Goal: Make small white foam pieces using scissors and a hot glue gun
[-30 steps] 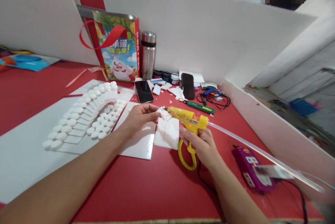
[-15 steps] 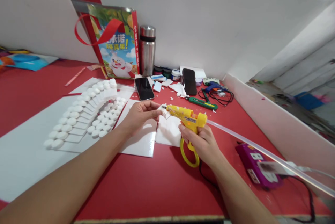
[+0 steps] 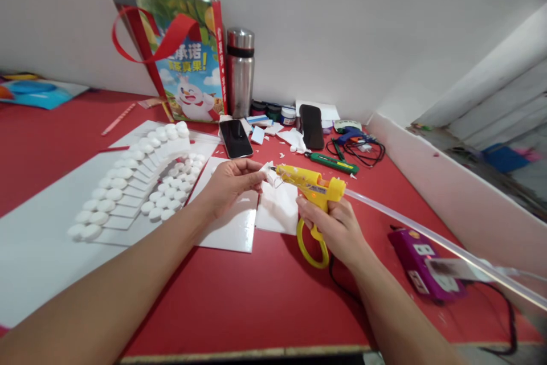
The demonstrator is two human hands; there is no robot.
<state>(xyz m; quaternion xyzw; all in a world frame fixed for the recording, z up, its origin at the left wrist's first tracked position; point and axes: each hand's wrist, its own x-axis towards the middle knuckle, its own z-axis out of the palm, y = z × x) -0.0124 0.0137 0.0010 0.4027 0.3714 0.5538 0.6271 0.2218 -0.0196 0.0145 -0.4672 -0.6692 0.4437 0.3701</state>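
My right hand [image 3: 331, 222] is wrapped round the handle of a yellow hot glue gun [image 3: 299, 177], with a long clear glue stick [image 3: 397, 218] running out of its back. The nozzle points left, touching or very close to a small white piece [image 3: 269, 173] pinched in my left hand [image 3: 239, 183]. What that piece is made of I cannot make out. Below the hands lie a white board [image 3: 231, 228] and a white sheet [image 3: 276, 211]. Left of them, a curved model of white strips edged with round white discs [image 3: 115, 194] rests on a large white board [image 3: 38, 251].
Two phones [image 3: 236, 138], a green utility knife [image 3: 332, 162], paint jars [image 3: 288, 116] and white scraps lie toward the back. A steel flask [image 3: 240, 74] stands beside a printed bag [image 3: 188, 69]. At right are a purple power strip [image 3: 421, 265] and a low white partition [image 3: 427, 154].
The view has shifted slightly. My left hand still pinches the white piece, now seen tilted a little differently by the nozzle, and my right hand keeps its hold on the glue gun.
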